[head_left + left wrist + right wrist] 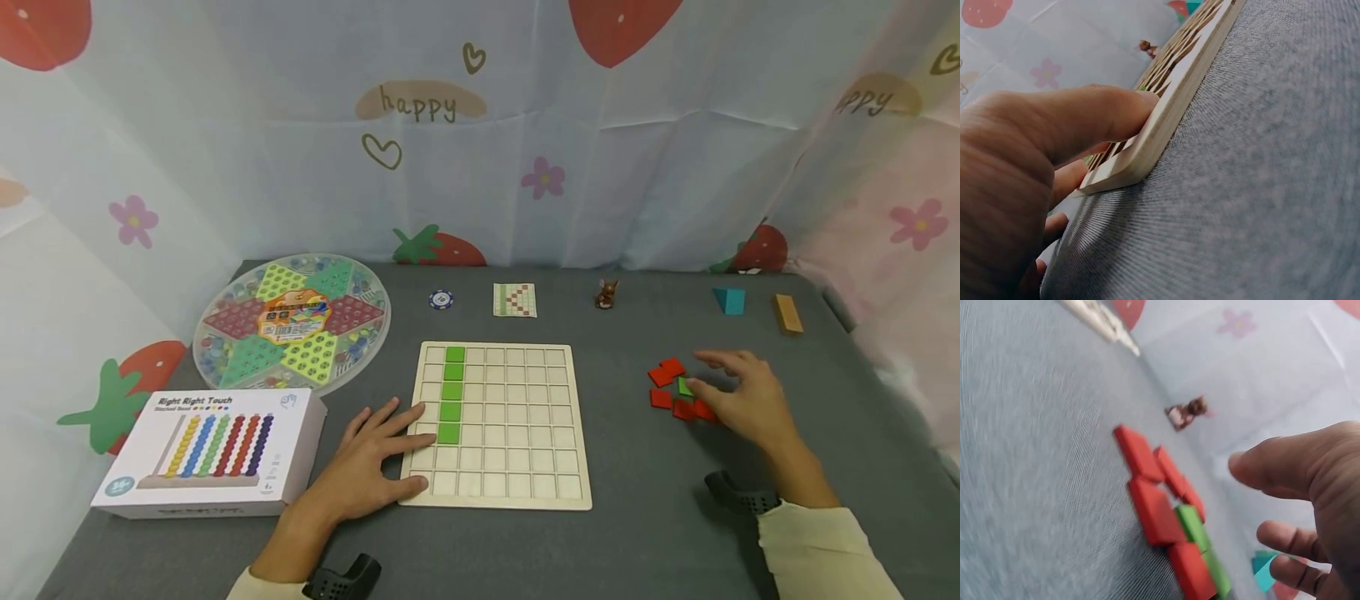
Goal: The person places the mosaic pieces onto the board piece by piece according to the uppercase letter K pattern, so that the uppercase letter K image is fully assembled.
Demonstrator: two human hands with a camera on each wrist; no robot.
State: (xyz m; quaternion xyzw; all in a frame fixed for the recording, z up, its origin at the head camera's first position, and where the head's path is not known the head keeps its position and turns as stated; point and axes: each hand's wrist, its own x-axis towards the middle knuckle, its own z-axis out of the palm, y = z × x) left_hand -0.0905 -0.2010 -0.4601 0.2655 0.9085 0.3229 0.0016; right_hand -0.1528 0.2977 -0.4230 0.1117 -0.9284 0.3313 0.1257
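Observation:
A wooden grid board (517,492) lies flat with several green tiles (452,390) set in a run down its second column. My left hand (371,458) rests on the board's left edge, fingers spread and thumb on the rim near the front corner. In the left wrist view the thumb (1104,115) presses on the board's wooden rim. My right hand (742,396) hovers above a loose cluster of red tiles (662,398), thumb and fingers apart with nothing between them. Beneath it lies a green tile (683,387); the right wrist view shows two green tiles (1192,525) among the red.
Left of the board are a white boxed bead toy (210,458) and a round Chinese checkers set (292,321). Along the back stand a poker chip (441,299), a patterned card (514,300), a small animal figurine (606,294), a blue block (730,301) and a wooden block (787,315).

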